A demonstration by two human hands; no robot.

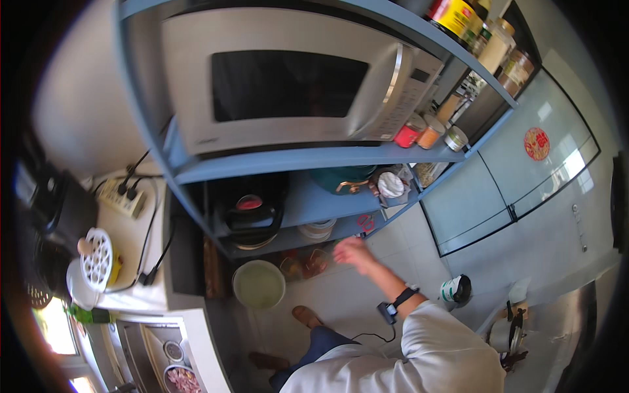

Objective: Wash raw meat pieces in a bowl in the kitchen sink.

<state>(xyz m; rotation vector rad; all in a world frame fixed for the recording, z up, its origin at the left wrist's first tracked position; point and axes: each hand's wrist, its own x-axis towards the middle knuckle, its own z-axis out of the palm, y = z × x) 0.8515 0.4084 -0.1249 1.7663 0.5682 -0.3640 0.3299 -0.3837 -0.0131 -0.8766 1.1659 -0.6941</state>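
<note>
My right hand (354,254) reaches out over the floor, in front of the low shelves of a blue metal rack (314,162). It is smeared by motion, so whether its fingers are apart or closed does not show, and I make out nothing held in it. Nearest to it are some reddish packages (317,262) low by the rack and a red-patterned item (365,223) on the bottom shelf. A round bucket (259,284) with pale greenish contents stands on the floor to the left. My left hand is out of the picture.
A silver microwave (288,85) fills the upper shelf, with small jars (430,131) beside it. Below are a black cooker (249,219) and a dark green pot (342,179). On the left, a counter holds a power strip (122,196); a sink (157,347) contains a bowl of meat (183,380).
</note>
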